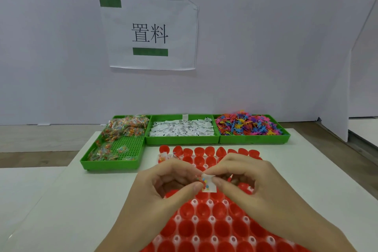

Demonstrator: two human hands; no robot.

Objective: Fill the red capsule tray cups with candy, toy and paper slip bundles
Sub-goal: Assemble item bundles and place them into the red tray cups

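A red capsule tray with rows of open cups lies in front of me on the white table. Both my hands hover over its middle. My left hand and my right hand together pinch a small bundle: a white paper slip with a clear packet of coloured candy against it. Any toy in the bundle is hidden by my fingers. At the tray's far left corner, filled bundles lie in a couple of cups.
Three green bins stand along the table's far side: candy packets at left, white paper slips in the middle, coloured plastic toys at right. A white wall with a paper sign rises behind them.
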